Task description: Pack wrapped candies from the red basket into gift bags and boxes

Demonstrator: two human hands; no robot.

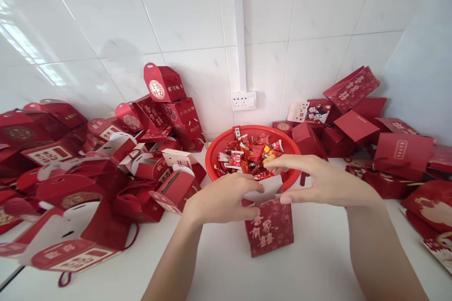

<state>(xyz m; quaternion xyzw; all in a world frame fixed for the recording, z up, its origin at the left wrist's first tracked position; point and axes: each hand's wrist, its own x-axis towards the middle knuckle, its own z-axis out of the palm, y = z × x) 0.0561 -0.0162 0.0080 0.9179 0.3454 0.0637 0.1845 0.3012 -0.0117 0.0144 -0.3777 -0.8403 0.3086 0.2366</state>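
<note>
A red gift box (271,230) with gold characters stands upright on the white table, its top open and a pale inner flap (263,190) raised. My left hand (224,197) grips the left top edge, thumb on the front and fingers curled over the opening. At the right top corner is my right hand (314,181), thumb by the rim and fingers stretched apart above the flap. Those fingertips partly hide the candies behind. Wrapped candies (249,153), mostly red with some yellow, fill a red plastic basket (217,143) just beyond the box.
Many red gift boxes (141,200) are heaped on the left, several with flaps open. More red boxes (402,157) pile up on the right against the wall. A wall socket (243,101) sits behind the basket. The white table (219,263) extends beneath everything.
</note>
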